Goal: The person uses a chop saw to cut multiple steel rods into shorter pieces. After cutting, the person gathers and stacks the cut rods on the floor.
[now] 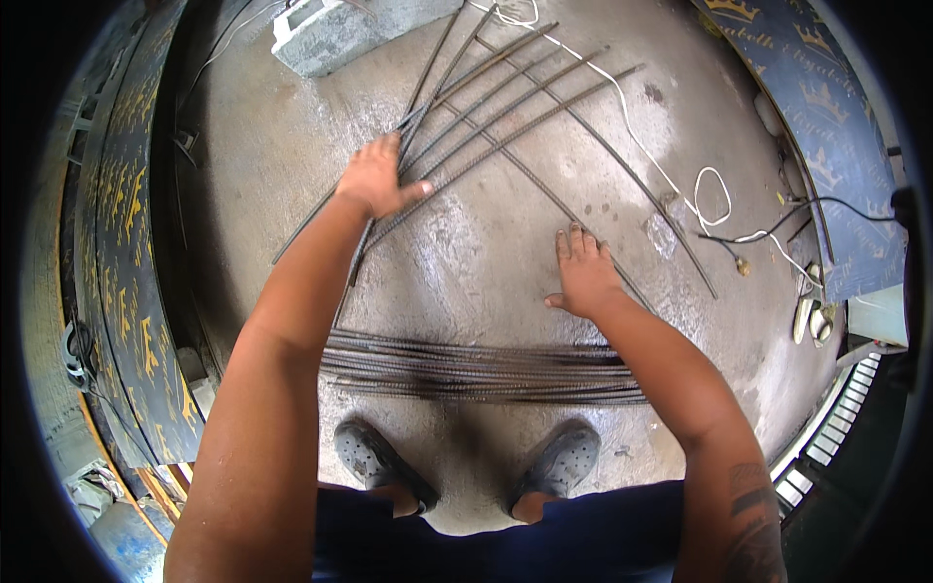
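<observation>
Several thin ribbed steel rebar rods lie loosely crossed on the concrete floor ahead of me. My left hand reaches over the left ends of these rods, its fingers stretched forward and thumb spread to the right. Whether its palm touches them I cannot tell. Beside one slanting rod, farther right, my right hand is spread with the palm down and fingers apart. Neither hand grips anything. Closer to me, a bundle of rebar lies crosswise in front of my feet, its right end partly behind my right forearm.
A grey concrete block lies at the far left. White cable and black cable trail along the right. Printed dark panels line the left side, with another panel at right. My grey clogs stand behind the bundle.
</observation>
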`<state>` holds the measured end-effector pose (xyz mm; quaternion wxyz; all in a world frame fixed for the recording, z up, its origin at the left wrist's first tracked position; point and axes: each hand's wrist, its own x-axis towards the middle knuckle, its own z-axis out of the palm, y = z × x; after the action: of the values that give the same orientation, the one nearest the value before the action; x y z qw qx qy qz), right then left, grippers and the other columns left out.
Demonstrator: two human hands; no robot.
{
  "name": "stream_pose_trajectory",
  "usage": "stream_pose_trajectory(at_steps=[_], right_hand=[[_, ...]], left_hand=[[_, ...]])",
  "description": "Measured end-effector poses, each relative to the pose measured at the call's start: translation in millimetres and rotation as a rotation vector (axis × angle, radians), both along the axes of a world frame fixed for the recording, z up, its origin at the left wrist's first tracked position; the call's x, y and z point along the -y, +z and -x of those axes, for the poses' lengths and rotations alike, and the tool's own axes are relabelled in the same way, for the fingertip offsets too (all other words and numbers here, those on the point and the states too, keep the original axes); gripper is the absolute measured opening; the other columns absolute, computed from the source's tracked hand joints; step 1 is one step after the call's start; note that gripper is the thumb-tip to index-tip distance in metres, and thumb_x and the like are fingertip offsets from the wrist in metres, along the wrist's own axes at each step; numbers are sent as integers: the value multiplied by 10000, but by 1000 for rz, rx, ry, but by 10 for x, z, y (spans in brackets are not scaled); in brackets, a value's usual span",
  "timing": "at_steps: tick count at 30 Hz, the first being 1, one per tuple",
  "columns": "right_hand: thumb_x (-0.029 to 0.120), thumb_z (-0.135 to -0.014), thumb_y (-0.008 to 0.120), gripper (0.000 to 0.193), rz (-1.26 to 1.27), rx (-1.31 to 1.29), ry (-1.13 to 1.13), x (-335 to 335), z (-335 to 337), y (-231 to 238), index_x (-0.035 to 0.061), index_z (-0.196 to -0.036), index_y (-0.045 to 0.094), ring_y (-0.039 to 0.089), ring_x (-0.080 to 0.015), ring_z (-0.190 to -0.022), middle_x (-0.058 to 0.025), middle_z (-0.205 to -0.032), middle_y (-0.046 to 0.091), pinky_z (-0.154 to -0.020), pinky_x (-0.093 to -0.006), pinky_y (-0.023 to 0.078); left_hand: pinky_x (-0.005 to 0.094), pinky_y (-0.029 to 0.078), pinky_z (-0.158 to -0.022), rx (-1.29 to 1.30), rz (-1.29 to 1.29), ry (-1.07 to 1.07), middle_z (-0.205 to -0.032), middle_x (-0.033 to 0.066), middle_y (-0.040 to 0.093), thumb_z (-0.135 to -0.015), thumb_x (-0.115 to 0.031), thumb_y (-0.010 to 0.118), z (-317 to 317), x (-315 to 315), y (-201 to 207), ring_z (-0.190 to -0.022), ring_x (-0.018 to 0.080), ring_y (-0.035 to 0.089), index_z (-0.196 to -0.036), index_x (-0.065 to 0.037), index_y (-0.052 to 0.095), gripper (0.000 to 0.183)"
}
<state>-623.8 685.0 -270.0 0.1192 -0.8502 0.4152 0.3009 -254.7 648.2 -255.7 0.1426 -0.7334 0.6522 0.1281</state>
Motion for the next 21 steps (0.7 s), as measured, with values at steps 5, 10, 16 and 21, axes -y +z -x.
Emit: stream_pose_trajectory(at_steps=[5,10,16,21], right_hand=[[596,-870,782,1219,-84,-256,-77,8,-400,90,-14,-1683,108,226,-495,-1567,-286,-1744,101,-1214,-667,271],[558,-807,851,1321,-22,-325,-139,-61,-447,-465,-53,-1672,61,139,-539,-1586,-333,-1733,39,-1230,-662,249],[336,-923,750,1079,-86,-315,-144,-39,-530,-352,-94,-1655,83,148,-573,-1570,-363,-1720,41,-1218,-689,243],[239,-1027,563,844,-62,-302,-196,-55,-505,-474,-93,-1655,107,147,-589,-1563,-368,-1718,45,-1207,-709,239]], left_hand=[[482,229,-1305,-98,6,56,-1714,251,247,-759,-881,673,-185,404,-141,-1592,406,241,-1672,14,135,1387],[506,267,-1268,-77,64,93,-1657,289,306,-702,-908,699,112,576,-481,-1545,428,302,-1671,26,131,1461],[506,307,-1226,-169,48,282,-1561,293,399,-717,-909,689,324,690,-425,-1456,424,385,-1638,69,204,1429],[516,276,-1237,-90,179,148,-1572,313,367,-691,-759,834,861,476,-565,-1451,439,369,-1629,99,171,1434]])
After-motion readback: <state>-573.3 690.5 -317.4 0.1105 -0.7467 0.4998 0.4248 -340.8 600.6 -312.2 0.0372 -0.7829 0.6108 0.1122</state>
